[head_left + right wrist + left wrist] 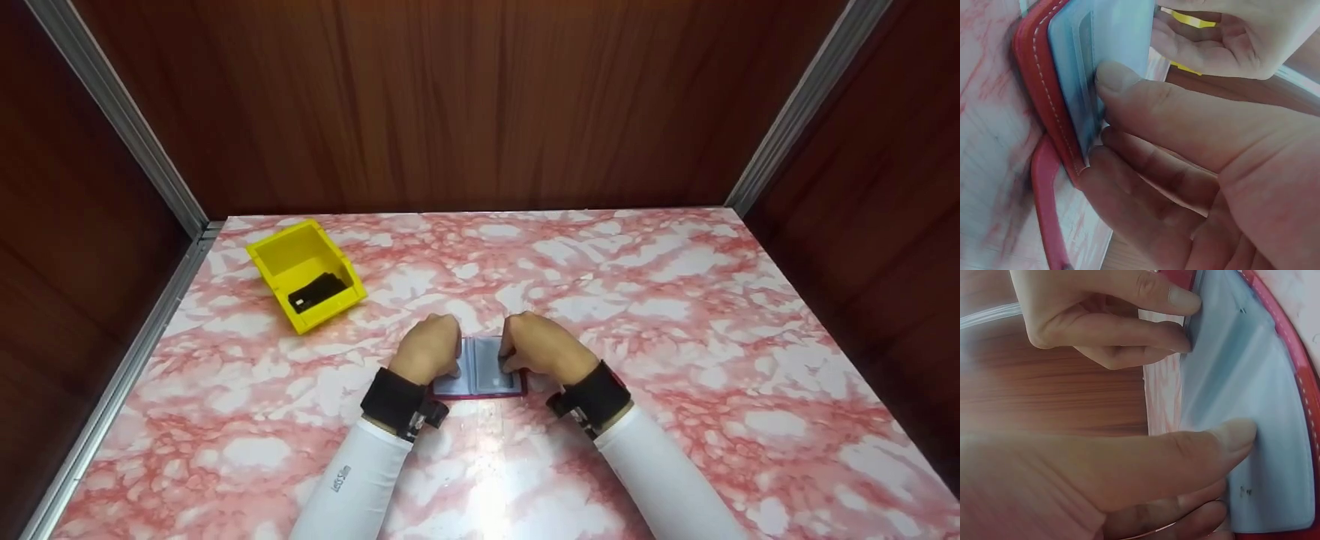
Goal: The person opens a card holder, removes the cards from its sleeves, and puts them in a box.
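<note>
A red card holder (pixel 474 395) with white stitching lies spread open on the table, its clear plastic sleeves (pixel 491 367) facing up. My left hand (pixel 429 346) grips its left side; in the left wrist view the thumb (pixel 1235 436) presses on a sleeve with the fingers curled below. On the right side, my right hand (pixel 551 349) pinches the sleeves. The right wrist view shows that thumb (pixel 1120 81) on top of the plastic and the fingertips at its edge. A red strap (pixel 1044 197) sticks out beside the stitched cover.
A yellow bin (pixel 300 274) stands at the back left, with black items (pixel 319 291) inside whose kind I cannot tell. Brown wood-look panels (pixel 480 105) with metal corner rails enclose the pink and white marbled table (pixel 637 285).
</note>
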